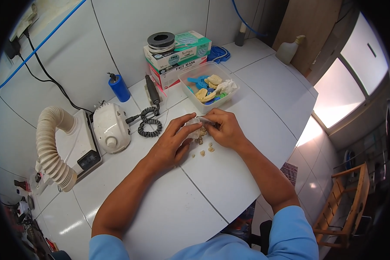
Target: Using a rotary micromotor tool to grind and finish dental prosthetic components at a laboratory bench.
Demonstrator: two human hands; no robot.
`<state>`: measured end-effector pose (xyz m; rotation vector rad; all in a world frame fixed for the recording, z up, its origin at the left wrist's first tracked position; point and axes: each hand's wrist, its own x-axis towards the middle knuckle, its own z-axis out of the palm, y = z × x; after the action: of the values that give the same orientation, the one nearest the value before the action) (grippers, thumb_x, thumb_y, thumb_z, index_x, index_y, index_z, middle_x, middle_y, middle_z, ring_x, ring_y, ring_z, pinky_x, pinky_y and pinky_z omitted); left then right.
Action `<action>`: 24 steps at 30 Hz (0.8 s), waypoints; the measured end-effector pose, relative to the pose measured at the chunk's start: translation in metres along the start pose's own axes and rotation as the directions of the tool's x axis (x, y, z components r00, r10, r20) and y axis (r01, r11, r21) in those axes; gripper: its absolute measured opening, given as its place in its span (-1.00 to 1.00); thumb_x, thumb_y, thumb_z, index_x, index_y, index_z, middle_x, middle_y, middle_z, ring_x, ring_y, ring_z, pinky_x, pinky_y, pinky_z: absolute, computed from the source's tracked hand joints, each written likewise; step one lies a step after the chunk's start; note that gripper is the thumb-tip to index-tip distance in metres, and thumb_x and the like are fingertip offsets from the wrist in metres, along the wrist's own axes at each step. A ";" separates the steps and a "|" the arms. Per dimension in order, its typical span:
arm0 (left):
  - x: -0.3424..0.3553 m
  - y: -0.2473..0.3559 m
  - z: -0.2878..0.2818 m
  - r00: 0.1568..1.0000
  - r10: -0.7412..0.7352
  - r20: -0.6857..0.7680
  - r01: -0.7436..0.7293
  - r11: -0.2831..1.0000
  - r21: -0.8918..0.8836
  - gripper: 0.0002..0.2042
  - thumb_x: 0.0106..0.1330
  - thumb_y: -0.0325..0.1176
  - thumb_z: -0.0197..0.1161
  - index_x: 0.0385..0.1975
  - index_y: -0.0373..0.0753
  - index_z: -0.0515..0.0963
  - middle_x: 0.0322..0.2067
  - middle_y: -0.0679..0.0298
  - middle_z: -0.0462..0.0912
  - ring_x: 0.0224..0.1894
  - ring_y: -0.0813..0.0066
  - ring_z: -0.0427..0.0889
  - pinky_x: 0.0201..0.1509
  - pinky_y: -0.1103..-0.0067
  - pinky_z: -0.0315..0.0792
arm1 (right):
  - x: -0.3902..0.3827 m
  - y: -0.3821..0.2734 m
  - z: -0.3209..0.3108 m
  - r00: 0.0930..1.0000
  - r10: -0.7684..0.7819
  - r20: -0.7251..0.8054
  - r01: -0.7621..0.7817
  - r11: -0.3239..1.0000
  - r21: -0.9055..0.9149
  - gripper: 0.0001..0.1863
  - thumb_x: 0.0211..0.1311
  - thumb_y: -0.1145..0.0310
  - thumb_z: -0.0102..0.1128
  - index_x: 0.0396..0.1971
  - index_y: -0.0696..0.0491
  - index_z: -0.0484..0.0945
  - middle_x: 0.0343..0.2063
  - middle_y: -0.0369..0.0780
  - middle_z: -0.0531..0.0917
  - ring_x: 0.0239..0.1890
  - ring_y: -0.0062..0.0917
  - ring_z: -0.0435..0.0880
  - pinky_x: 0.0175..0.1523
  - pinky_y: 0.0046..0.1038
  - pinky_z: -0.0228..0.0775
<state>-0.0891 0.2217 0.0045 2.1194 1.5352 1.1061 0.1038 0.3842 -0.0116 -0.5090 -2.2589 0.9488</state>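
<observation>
Both my hands are over the middle of the white tiled worktop, close together. My left hand [173, 136] has its fingers bent around one side of what looks like a small clear plastic bag [192, 132]. With fingers pinched, my right hand [226, 129] grips the upper edge of the same bag; its fingertips are partly hidden. Just below the bag, several small beige chunks [202, 153], like bits of plaster or teeth, lie loose on the tiles. More of them are bunched between my hands, partly covered by the fingers.
Beyond my hands stands a clear plastic tub [196, 102] with dental casts and blue trays. Behind it are stacked mask boxes [164, 69]. A black handpiece [152, 89] with coiled cord, a white control unit [111, 128], a ribbed hose [52, 145] and a blue cylinder [119, 88] stand left.
</observation>
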 end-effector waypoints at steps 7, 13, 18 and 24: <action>0.002 0.001 -0.001 0.998 0.048 -0.045 -0.048 0.999 0.000 -0.35 0.31 -0.77 0.28 0.42 -0.14 0.50 0.51 0.03 0.33 0.56 -0.02 0.39 0.60 0.22 0.42 | 0.002 -0.003 -0.001 0.997 -0.062 -0.040 0.061 0.998 -0.016 -0.61 0.22 0.68 0.35 0.03 0.09 0.84 -0.24 -0.15 0.76 -0.32 -0.35 0.77 -0.19 -0.37 0.59; -0.001 -0.001 -0.002 0.998 0.009 -0.059 -0.011 0.999 -0.047 -0.32 0.29 -0.78 0.30 0.43 -0.13 0.49 0.50 0.02 0.35 0.57 -0.03 0.37 0.60 0.22 0.40 | 0.002 -0.006 -0.001 0.993 -0.094 -0.075 0.094 0.996 -0.003 -0.60 0.24 0.70 0.37 0.06 0.10 0.84 -0.27 -0.21 0.74 -0.34 -0.53 0.71 -0.25 -0.50 0.49; 0.001 -0.002 -0.003 0.997 0.015 -0.080 -0.014 1.000 0.022 -0.30 0.33 -0.74 0.30 0.49 -0.07 0.45 0.46 0.00 0.34 0.50 -0.04 0.45 0.53 0.24 0.52 | 0.002 -0.008 -0.002 0.990 -0.085 -0.115 0.089 0.996 0.027 -0.63 0.26 0.70 0.36 0.02 0.11 0.85 -0.27 -0.21 0.74 -0.36 -0.55 0.71 -0.27 -0.49 0.51; 0.000 -0.001 -0.003 0.993 -0.013 -0.115 0.009 0.999 -0.031 -0.30 0.25 -0.71 0.29 0.46 -0.15 0.45 0.37 -0.04 0.40 0.47 -0.06 0.44 0.55 0.22 0.40 | 0.002 -0.014 -0.003 0.981 -0.120 -0.153 0.128 0.991 0.043 -0.66 0.26 0.68 0.38 -0.01 0.10 0.86 -0.29 -0.23 0.72 -0.38 -0.55 0.71 -0.30 -0.49 0.52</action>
<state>-0.0920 0.2220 0.0057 2.0575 1.5680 1.2596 0.1024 0.3773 0.0012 -0.3979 -2.0985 0.8752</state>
